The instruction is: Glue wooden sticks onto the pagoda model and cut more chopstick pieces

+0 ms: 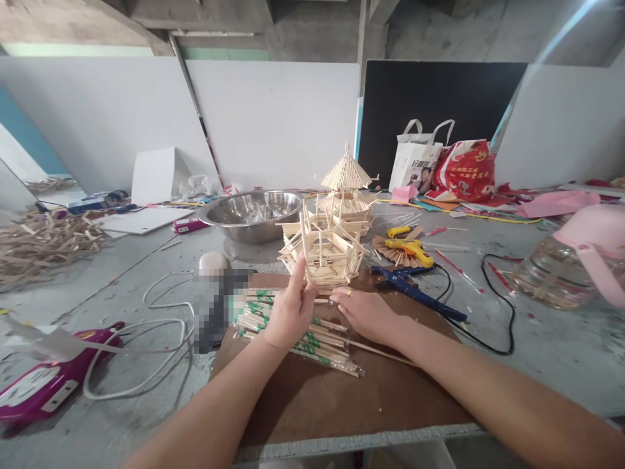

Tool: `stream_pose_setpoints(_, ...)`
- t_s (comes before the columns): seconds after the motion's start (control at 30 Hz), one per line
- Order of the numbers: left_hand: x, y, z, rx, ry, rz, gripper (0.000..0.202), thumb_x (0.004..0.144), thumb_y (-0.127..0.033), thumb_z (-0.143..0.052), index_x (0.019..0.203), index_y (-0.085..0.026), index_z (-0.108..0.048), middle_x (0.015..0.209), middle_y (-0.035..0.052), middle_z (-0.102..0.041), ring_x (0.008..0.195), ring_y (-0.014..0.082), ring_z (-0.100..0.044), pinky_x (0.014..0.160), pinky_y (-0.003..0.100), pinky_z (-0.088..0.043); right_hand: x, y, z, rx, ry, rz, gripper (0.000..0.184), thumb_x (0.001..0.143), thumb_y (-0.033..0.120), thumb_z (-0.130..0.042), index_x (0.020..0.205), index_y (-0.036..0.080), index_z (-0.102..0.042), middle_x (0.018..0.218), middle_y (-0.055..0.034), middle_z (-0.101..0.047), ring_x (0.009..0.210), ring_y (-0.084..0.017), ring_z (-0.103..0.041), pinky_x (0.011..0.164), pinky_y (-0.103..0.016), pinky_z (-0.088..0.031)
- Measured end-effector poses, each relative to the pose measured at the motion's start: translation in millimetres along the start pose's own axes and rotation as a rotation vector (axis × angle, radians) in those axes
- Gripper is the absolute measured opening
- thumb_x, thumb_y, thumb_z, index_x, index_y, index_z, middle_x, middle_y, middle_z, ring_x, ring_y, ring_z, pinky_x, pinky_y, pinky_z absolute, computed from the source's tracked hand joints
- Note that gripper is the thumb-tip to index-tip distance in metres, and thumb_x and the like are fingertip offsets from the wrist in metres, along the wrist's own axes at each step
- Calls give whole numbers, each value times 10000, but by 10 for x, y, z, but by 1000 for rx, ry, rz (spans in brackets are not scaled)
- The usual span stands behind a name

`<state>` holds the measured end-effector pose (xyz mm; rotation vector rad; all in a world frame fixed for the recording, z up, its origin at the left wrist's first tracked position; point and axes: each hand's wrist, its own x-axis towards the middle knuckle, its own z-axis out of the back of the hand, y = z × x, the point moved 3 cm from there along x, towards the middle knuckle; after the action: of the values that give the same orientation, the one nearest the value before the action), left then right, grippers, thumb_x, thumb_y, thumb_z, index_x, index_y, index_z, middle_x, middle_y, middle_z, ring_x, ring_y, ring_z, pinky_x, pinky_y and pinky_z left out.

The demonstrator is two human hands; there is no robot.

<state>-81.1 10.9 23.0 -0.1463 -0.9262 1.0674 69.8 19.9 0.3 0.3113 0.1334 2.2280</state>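
A small wooden-stick frame model (325, 251) stands on a brown board (312, 397). My left hand (290, 309) pinches an upright stick at the model's left side, fingers closed on it. My right hand (364, 312) lies flat and open on the board at the model's base, with a ring on one finger. Under both hands lies a bundle of wrapped chopsticks (297, 332). Behind the frame stands a finished stick pagoda (346, 189) with a pointed roof.
A steel bowl (251, 213) sits behind. A blue glue gun (415, 290) and a yellow one (410, 247) lie right, with a black cord. A clear jar with pink lid (581, 260) is far right. A magenta device (43, 384) and white cable lie left; bags stand at the back.
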Motion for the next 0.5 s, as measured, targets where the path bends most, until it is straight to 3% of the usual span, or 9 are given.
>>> stream_pose_setpoints(0.23,45,73,18,29,-82,-60,559,816,-248,-343,1310,-205,-85,700,9,-600,438,69,-484,485,190,-413,181,-98,-13,-137,59,-36,451,763,113,-296,1194,198,-398,1087,-71,-557,935,-207,-515,705,-307,-409)
stream_pose_setpoints(0.5,80,84,80,26,-149,-99,586,806,-209,-358,1310,-205,-58,658,-29,-589,473,62,-515,511,183,-438,308,-109,-71,-188,13,-23,510,725,90,-326,1229,158,-371,1145,-80,-518,1024,-224,-430,760,-306,-394)
